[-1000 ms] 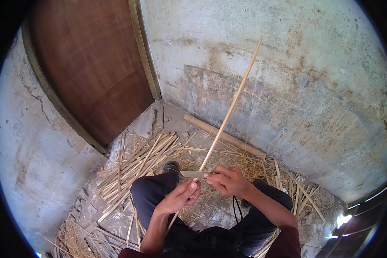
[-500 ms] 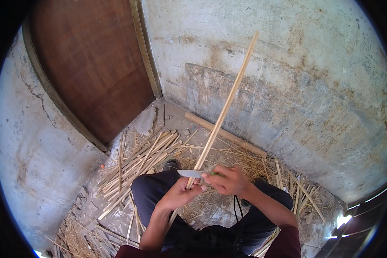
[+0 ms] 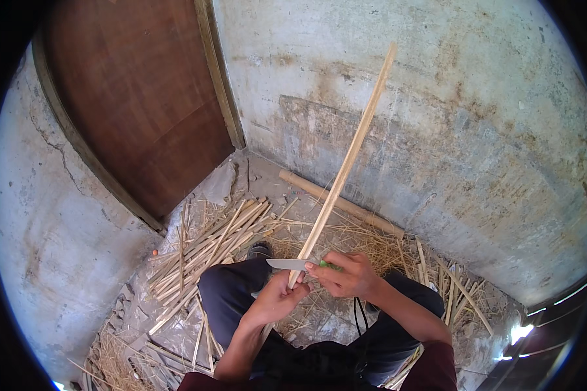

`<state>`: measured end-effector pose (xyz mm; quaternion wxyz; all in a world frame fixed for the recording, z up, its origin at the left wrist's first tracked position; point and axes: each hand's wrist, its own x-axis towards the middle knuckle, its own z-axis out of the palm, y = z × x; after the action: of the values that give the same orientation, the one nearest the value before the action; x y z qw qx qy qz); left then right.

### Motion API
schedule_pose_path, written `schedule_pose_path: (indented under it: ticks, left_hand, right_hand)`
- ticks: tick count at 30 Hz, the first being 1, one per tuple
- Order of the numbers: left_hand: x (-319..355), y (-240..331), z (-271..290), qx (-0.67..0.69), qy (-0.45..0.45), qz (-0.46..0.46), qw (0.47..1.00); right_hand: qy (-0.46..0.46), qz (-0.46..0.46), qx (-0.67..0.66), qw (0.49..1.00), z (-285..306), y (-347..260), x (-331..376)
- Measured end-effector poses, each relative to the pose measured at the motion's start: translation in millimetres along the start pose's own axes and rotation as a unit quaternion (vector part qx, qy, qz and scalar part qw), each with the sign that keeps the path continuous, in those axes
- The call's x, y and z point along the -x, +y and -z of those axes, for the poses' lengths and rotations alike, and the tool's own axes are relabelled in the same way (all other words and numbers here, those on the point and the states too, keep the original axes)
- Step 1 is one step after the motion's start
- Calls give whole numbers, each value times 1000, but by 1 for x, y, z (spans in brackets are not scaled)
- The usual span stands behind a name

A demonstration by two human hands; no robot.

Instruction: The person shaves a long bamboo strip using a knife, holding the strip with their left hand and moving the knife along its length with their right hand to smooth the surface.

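A long, pale bamboo strip slants up and away to the right from between my knees. My left hand is closed around its lower part. In my right hand is a knife with a green handle, gripped just right of the strip. Its grey blade points left and lies across the strip, right above my left fingers. The blade's contact edge is too small to make out. The strip's lowest end is hidden behind my left hand and wrist.
Cut bamboo strips lie heaped on the floor at the left. Thin shavings spread ahead of my knees, and more strips lie at the right. A bamboo pole rests along the stained wall. A brown door stands at the far left.
The bamboo strip has turned slightly about its length, its broad pale face showing more, and its upper end sits a little higher. My hands and the knife have barely moved.
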<state>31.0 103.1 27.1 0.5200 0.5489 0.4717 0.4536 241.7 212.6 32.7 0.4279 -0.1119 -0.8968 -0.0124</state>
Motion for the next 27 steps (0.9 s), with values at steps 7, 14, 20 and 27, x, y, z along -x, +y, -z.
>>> schedule_pose_path:
  ticks: [7,14,20,27]
  left_hand:
    - [8,2,3,-29,-6,7,1000]
    - [5,-7,-1,-33,22,-17,999]
    - [10,5,-7,-111,71,-27,991]
    - [20,4,-8,-128,60,-21,990]
  right_hand:
    - [41,-87,5,995,17,27,-10]
    - [-4,-16,-5,1000,17,8,-11]
    - [2,-36,-18,999,20,13,-10]
    - [32,-58,-22,998,31,32,-14]
